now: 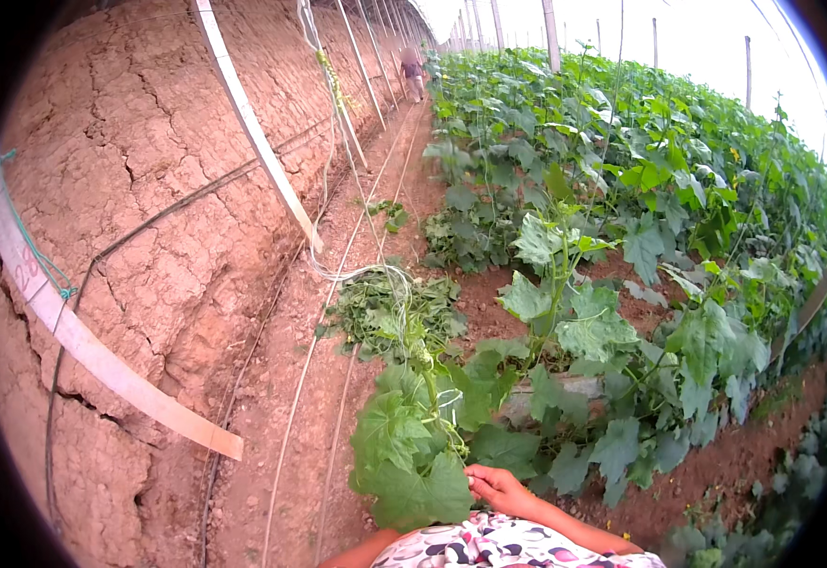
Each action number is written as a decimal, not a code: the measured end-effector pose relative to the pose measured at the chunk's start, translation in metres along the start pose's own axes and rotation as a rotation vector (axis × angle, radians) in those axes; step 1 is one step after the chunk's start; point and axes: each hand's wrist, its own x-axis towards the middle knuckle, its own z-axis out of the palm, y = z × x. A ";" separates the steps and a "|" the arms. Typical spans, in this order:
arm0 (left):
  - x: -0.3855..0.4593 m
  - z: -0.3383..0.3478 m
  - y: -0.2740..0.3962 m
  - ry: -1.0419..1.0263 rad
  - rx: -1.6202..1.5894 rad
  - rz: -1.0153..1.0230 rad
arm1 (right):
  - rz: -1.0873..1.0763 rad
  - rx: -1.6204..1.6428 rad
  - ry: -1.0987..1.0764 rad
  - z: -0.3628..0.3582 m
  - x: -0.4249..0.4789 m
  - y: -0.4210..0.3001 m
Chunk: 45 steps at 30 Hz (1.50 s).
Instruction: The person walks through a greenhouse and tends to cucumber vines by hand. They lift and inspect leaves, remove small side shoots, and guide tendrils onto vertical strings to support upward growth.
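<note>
Just above the patterned clothing at the bottom of the view, my right hand [497, 488] has its fingers bent at the edge of a leafy vine [424, 433]. Whether it pinches a stem, a tendril or a string is too small to tell. The left forearm enters at the bottom edge, and the left hand is hidden behind the vine's large leaves. White twine [401, 302] runs down to the vine's top, and a pale loop [449, 399] circles its stem.
A cracked earthen wall [172, 213] with leaning pale posts [261, 131] rises on the left. A heap of cut leaves [364, 312] lies on the dirt path. Rows of climbing plants [640, 170] fill the right. A person [413, 74] stands far down the path.
</note>
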 end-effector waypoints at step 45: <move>0.015 -0.070 0.096 0.133 -0.188 0.346 | -0.404 -0.256 0.651 -0.131 0.052 -0.071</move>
